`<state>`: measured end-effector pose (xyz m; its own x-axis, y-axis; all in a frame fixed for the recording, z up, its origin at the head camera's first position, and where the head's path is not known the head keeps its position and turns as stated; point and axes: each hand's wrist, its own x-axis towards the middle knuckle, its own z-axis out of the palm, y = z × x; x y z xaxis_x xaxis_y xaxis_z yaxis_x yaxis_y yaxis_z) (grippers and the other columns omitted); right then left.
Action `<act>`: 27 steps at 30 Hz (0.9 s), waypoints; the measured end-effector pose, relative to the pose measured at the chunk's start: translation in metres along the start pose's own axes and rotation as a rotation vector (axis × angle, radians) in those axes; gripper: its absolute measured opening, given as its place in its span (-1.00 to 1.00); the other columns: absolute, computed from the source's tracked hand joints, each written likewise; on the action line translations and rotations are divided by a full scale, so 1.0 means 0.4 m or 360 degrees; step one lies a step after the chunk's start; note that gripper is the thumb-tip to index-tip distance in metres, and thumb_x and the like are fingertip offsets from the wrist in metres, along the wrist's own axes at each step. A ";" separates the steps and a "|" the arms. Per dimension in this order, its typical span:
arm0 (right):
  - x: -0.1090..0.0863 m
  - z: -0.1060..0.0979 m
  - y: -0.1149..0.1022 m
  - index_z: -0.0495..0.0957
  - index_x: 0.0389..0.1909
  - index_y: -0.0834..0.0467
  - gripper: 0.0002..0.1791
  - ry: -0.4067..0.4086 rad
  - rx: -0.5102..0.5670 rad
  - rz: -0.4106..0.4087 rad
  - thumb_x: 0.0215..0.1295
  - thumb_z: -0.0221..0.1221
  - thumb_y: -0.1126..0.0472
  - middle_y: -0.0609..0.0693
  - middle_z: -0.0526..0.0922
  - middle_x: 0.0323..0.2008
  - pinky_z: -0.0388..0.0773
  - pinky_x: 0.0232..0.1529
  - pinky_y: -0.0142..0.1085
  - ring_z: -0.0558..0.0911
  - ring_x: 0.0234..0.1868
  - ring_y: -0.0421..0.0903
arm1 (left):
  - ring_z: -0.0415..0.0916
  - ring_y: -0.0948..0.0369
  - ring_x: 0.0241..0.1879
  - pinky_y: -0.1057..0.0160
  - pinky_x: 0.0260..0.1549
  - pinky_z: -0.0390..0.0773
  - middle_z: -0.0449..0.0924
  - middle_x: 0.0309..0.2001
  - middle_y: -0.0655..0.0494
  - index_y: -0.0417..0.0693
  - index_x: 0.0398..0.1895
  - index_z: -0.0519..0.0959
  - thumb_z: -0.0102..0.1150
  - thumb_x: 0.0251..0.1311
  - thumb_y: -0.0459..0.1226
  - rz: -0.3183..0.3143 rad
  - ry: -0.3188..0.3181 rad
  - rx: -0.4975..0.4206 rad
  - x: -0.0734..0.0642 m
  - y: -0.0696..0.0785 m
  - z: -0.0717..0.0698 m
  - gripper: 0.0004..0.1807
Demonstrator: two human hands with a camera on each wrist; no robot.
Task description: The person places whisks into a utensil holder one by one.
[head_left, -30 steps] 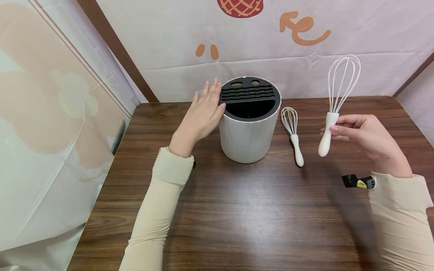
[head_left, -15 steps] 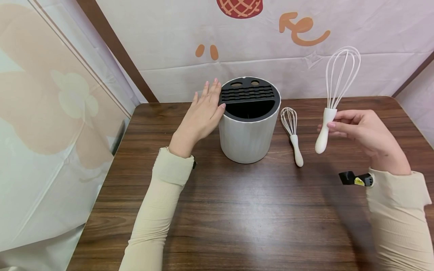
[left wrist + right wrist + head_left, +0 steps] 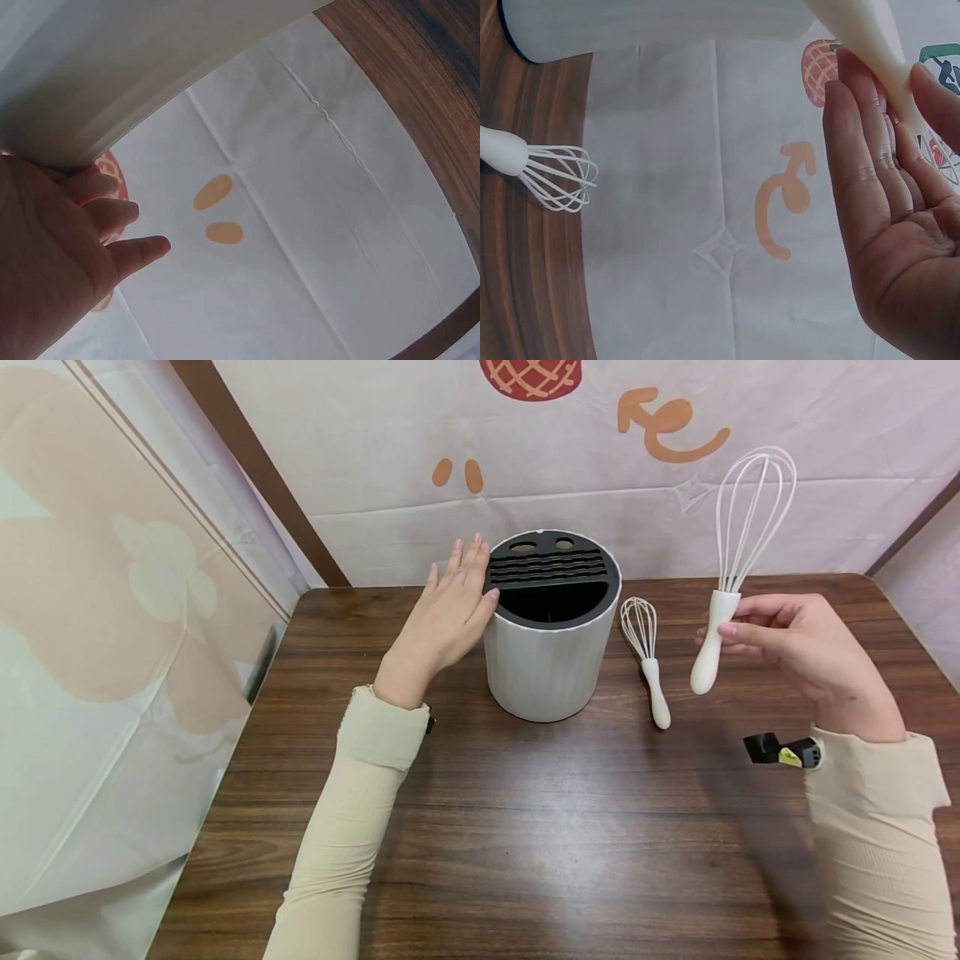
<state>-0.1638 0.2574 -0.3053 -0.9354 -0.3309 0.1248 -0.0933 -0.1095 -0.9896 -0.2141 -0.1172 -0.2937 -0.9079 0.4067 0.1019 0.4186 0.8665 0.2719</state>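
With straight fingers, my left hand [image 3: 446,618] rests against the left side of a white round utensil holder [image 3: 547,668], the thumb at its rim. The holder has a black lid [image 3: 551,583] with two round holes, wavy slots and one large half-round opening. Over the table to the right, my right hand [image 3: 813,652] pinches the handle of a large white whisk [image 3: 716,639] between thumb and fingers, its wire loops pointing up. A smaller white whisk [image 3: 656,689] lies on the table between the holder and my right hand; its wires also show in the right wrist view.
The brown wood-grain table [image 3: 525,860] ends at the back against a pale printed cloth [image 3: 375,452]. Another pale cloth [image 3: 112,652] hangs along the left side. The utensil holder stands near the table's back edge.
My right hand has risen a little and shifted slightly left with the large whisk. The left hand, the utensil holder and the small whisk have stayed in place.
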 end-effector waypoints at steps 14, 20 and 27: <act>0.011 0.028 -0.021 0.64 -0.21 0.36 -0.77 -0.0006 0.0005 -0.0016 0.21 0.06 0.59 0.15 0.72 -0.33 0.60 -0.20 -0.35 0.71 -0.28 -0.08 | -0.55 0.21 0.44 0.03 0.37 -0.38 -0.36 0.50 0.08 -0.13 0.50 -0.26 -0.54 0.46 -0.01 0.0007 -0.0002 -0.0001 0.000 0.000 -0.001 -0.33; 0.018 0.038 -0.026 0.65 -0.22 0.36 -0.78 0.0024 -0.0006 -0.0021 0.21 0.08 0.57 0.12 0.72 -0.34 0.60 -0.22 -0.37 0.71 -0.28 -0.11 | -0.58 0.23 0.43 0.03 0.37 -0.39 -0.38 0.50 0.11 -0.13 0.50 -0.26 -0.55 0.46 0.00 0.0006 -0.0009 -0.0007 0.000 0.000 -0.001 -0.33; 0.026 0.046 -0.032 0.64 -0.23 0.38 -0.78 -0.0010 0.0001 -0.0053 0.21 0.08 0.59 0.14 0.72 -0.35 0.60 -0.23 -0.36 0.71 -0.31 -0.09 | -0.56 0.22 0.43 0.03 0.37 -0.39 -0.37 0.50 0.10 -0.15 0.50 -0.24 -0.54 0.46 -0.01 0.0010 -0.0002 -0.0017 0.000 0.000 -0.001 -0.33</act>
<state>-0.1660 0.2380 -0.2900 -0.9296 -0.3330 0.1579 -0.1239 -0.1212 -0.9849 -0.2143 -0.1174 -0.2935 -0.9051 0.4127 0.1026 0.4243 0.8607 0.2813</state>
